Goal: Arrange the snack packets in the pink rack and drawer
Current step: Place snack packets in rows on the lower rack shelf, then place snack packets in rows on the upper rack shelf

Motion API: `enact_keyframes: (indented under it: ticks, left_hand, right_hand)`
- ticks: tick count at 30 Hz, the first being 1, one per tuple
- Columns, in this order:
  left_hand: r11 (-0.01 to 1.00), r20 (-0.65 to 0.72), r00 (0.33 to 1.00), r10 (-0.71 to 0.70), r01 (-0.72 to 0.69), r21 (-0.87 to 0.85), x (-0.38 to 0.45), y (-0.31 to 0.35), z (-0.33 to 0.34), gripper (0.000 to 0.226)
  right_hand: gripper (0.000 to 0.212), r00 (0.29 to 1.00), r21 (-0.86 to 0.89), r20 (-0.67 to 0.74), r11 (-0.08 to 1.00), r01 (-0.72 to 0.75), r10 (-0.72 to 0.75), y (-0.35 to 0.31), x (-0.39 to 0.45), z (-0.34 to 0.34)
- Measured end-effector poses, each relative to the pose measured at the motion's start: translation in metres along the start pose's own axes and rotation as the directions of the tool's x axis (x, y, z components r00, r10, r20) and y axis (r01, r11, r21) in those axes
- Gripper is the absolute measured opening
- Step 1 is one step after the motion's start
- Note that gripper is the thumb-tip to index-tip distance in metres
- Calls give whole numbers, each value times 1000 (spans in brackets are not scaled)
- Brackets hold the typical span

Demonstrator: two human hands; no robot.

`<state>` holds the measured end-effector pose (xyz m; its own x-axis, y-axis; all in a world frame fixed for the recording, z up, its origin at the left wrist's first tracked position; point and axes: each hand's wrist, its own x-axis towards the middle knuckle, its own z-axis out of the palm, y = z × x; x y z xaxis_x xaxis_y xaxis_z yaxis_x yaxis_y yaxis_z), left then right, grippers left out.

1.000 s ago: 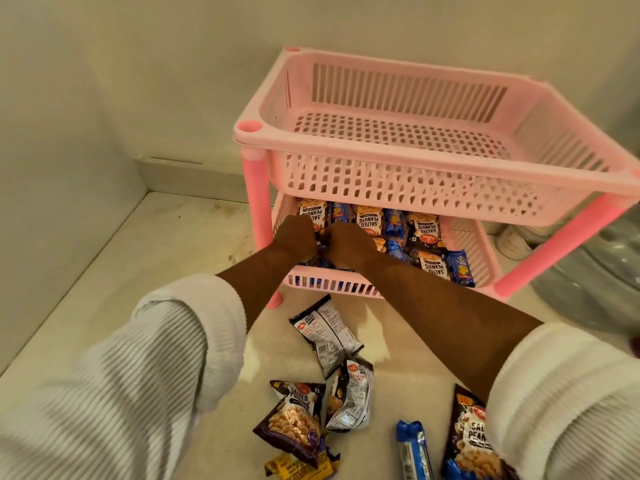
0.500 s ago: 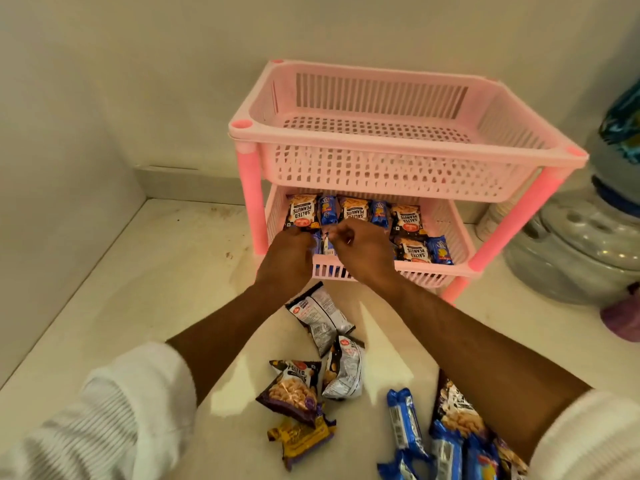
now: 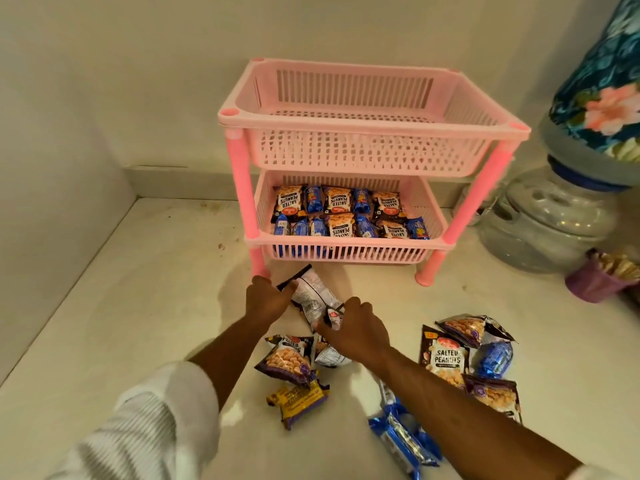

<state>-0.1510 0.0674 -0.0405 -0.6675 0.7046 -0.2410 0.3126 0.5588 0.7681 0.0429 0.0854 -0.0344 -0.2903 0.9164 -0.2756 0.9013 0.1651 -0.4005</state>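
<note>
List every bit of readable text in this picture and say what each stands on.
"SALTED PEANUTS": loose peanut packet on the counter.
"SALTED PEANUTS", upside down: peanut packets in the pink rack's lower tier.
Too small or blurred: back print on the packet in both hands, blue packets, yellow packet.

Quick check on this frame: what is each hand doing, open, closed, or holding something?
Left hand: grip closed on the upper end of the silver-backed packet.
Right hand: grip closed on the lower end of the same packet.
</note>
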Motion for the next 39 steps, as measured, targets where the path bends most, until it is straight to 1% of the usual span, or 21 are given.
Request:
enact_keyframes:
  ticks: [1,2,5,7,9,11,14,15,17,19,20,22,23,24,25,27,30,33,35,36,39]
  left_hand:
    - [996,62,996,-71,74,-53,2,-1,3,70]
    - [990,122,988,-99,111,-91,3,-2,5,69]
    - [985,243,967,-75,109,-132,5,0,11,54]
    - [982,283,956,-75,119,-145,8,5,14,48]
    - [978,307,949,-75,130,-164,9,8,17,43]
    - [980,317,947,-59,115,-162,7,12,21,46]
    - [969,306,950,-67,136,-208,3,15,25,46]
    - [959,307,949,-76,154,-239,1,17,26,44]
    - [928,323,942,-95,201,-314,-7,23,25,42]
    - [880,353,929,-109,255,-401,-15,30,22,42]
    - [856,368,924,-105,273,-440,-20,35,20,42]
    - [815,399,913,-86,295,-500,-30,44,15,42]
    - [798,416,906,-77,306,-519,-34,49,11,41]
    - [785,435,898,-66,315,-532,-38,53,7,40]
    - [779,449,892,-50,316,-541,-43,58,4,38]
    - [776,458,889,-23,304,-552,-50,66,-1,32]
    - [767,443,896,-21,299,-568,-62,79,-4,30]
    - [755,430,903,2,280,-592,-79,95,-4,41]
    - [726,414,910,24,269,-633,-90,103,-8,45]
    - [698,410,911,39,269,-663,-96,106,-12,45]
    - [567,433,899,71,321,-759,-109,112,-31,44]
  right_hand:
    - [89,1000,5,-9,1000,-16,16,-1,-2,4]
    - [92,1000,12,-13,1000,-27,27,-1,-4,7]
    - [96,997,14,6,997,-79,79,-2,-7,13]
    - [93,994,53,11,992,-112,111,-3,-8,16]
    - [83,993,151,-3,981,-119,121,-2,-8,19]
    - [73,990,281,-28,952,-125,138,4,-8,17]
    - [60,983,485,-13,861,-154,183,14,-7,12]
    - [55,975,592,22,783,-190,220,16,-7,8]
    - [38,963,816,128,527,-238,237,19,-8,-3]
    - [21,956,911,224,310,-274,187,25,-15,-20]
    - [18,951,932,269,209,-297,150,31,-18,-30]
    - [24,929,928,371,-51,-370,10,44,-23,-46]
    - [31,919,907,386,-153,-393,-74,50,-23,-53]
    - [37,911,888,388,-207,-411,-144,54,-24,-58]
    - [42,903,884,383,-207,-419,-194,57,-24,-64]
    - [52,889,887,386,-165,-431,-247,59,-24,-73]
    - [70,897,919,368,-52,-391,-244,48,-27,-88]
    - [61,925,946,324,49,-321,-201,40,-28,-99]
    - [51,935,951,308,51,-304,-177,40,-26,-107]
    - [48,934,951,307,30,-307,-184,40,-25,-111]
    - [50,920,938,322,-55,-341,-222,44,-23,-128]
